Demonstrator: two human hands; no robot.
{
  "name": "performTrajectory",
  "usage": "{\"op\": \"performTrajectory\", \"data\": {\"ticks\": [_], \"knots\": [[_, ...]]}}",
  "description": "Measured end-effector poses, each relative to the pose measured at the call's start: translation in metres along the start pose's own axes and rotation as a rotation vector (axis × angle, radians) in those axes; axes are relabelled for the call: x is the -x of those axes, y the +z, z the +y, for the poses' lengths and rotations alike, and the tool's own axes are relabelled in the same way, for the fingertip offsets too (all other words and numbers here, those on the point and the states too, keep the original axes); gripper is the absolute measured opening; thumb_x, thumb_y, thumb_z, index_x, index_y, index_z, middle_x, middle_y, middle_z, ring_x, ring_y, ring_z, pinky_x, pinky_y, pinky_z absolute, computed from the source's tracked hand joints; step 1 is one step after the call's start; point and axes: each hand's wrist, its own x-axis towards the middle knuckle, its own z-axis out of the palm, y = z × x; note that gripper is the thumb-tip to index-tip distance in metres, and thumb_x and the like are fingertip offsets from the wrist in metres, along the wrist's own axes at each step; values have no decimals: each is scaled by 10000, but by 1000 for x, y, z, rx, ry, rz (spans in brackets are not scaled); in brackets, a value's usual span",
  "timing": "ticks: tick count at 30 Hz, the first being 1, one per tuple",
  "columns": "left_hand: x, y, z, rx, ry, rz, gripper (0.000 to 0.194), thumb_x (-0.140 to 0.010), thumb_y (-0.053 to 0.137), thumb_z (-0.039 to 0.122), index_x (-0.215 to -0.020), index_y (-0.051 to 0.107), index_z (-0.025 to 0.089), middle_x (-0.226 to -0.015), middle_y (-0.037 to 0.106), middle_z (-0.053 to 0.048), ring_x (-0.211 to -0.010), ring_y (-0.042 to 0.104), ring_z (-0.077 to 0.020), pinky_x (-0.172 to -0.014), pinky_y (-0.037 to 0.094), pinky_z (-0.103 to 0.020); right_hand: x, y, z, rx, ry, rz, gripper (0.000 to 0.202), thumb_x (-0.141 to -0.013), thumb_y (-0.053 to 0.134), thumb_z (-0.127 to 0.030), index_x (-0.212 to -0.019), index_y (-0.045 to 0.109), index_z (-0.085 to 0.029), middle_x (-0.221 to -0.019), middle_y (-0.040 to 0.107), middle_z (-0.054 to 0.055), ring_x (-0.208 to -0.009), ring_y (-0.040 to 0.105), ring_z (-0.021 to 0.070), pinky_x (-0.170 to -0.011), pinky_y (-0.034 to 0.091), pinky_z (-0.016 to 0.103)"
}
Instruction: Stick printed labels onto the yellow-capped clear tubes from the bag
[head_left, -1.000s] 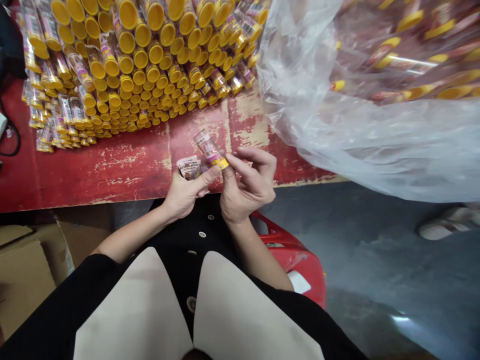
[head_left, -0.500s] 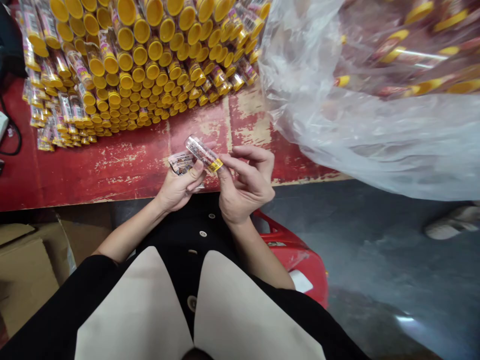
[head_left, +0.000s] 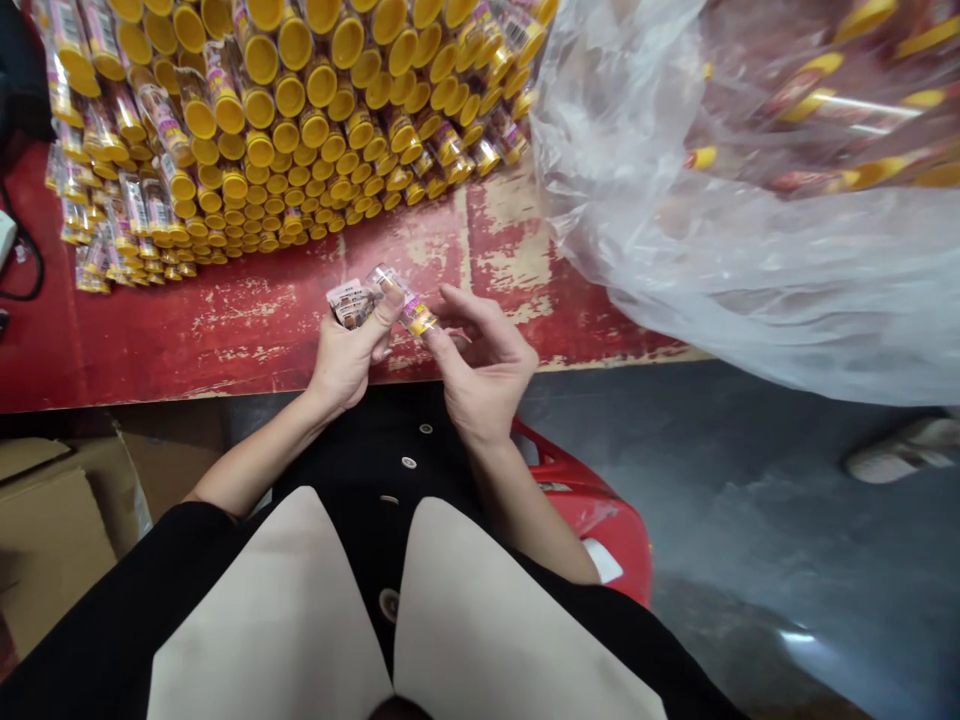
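A clear plastic tube with a printed label and a yellow end is held tilted between my hands over the table's front edge. My left hand is closed, its thumb pressed along the tube's upper part. Tucked in the same hand is a small stack of printed labels; their lower part is hidden by the fingers. The thumb and fingers of my right hand pinch the tube's yellow end, and the other fingers are curled.
Many similar yellow-capped tubes are piled across the back of the red worn table. At the right lies a big clear plastic bag with more tubes. A red stool stands below right; cardboard lies at lower left.
The tube has turned so its pink and yellow label faces up, and my left thumb now lies over it. Both hands have shifted slightly left.
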Motion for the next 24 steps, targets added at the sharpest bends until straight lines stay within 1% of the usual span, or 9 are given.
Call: {"op": "performTrajectory", "data": {"ticks": [3, 5, 8, 10, 12, 15, 18, 21, 24], "knots": [[0, -1, -1, -22, -29, 27, 434, -695, 885, 430, -669, 547, 159, -503, 408, 95, -415, 322, -10, -434, 249, -185, 0, 0, -2, 161, -178, 52, 169, -847, 754, -233, -1005, 795, -276, -903, 705, 14, -817, 681, 124, -704, 576, 278], [2, -1, 0, -27, -37, 42, 436, -696, 887, 418, -667, 536, 160, -514, 423, 94, -414, 330, -7, -432, 253, -185, 1, 0, 0, 263, -296, 101, 136, -847, 754, -226, -962, 801, -281, -848, 699, 5, -781, 672, 125, -707, 575, 294], [5, 3, 2, -16, -27, 28, 439, -684, 895, 411, -673, 536, 159, -520, 424, 97, -410, 332, -3, -428, 250, -184, 4, 1, 4, 321, -382, 163, 133, -843, 760, -237, -961, 801, -283, -826, 699, 5, -758, 670, 131, -679, 571, 301], [8, 6, 5, -1, -52, 25, 443, -684, 894, 411, -673, 529, 160, -517, 415, 101, -402, 323, -1, -419, 240, -184, 6, 0, 5, 297, -375, 179, 123, -845, 759, -248, -958, 797, -282, -827, 697, 5, -749, 670, 132, -652, 563, 298], [11, 9, 9, 14, -112, 30, 447, -690, 891, 410, -671, 519, 162, -520, 418, 102, -392, 308, 1, -403, 218, -184, 6, -2, 5, 253, -373, 167, 122, -843, 762, -246, -954, 789, -289, -835, 689, 0, -754, 669, 128, -644, 554, 292], [14, 12, 13, 33, -188, 2, 434, -687, 895, 401, -696, 535, 159, -534, 438, 101, -387, 288, 7, -390, 191, -182, 4, -6, 4, 171, -378, 92, 110, -830, 779, -255, -931, 774, -298, -843, 666, -7, -774, 659, 121, -656, 544, 286], [17, 12, 14, 68, -194, -58, 451, -666, 910, 400, -683, 533, 153, -514, 419, 105, -388, 279, 9, -395, 191, -179, 3, -8, 4, -2, -284, -2, 70, -837, 774, -321, -894, 739, -302, -844, 617, -15, -764, 629, 108, -664, 535, 280], [18, 12, 14, 84, -235, -114, 473, -681, 899, 418, -639, 508, 154, -467, 375, 107, -383, 278, 1, -407, 211, -182, 2, -10, 4, -121, -178, -71, 183, -842, 749, -441, -826, 672, -276, -843, 557, -14, -758, 608, 110, -672, 550, 290], [20, 12, 13, 86, -283, -142, 470, -697, 886, 441, -641, 516, 156, -453, 368, 105, -380, 279, -5, -418, 227, -189, -1, -16, 5, -102, -155, -166, 279, -829, 738, -508, -780, 637, -253, -862, 535, -1, -793, 612, 128, -687, 573, 316]]}}
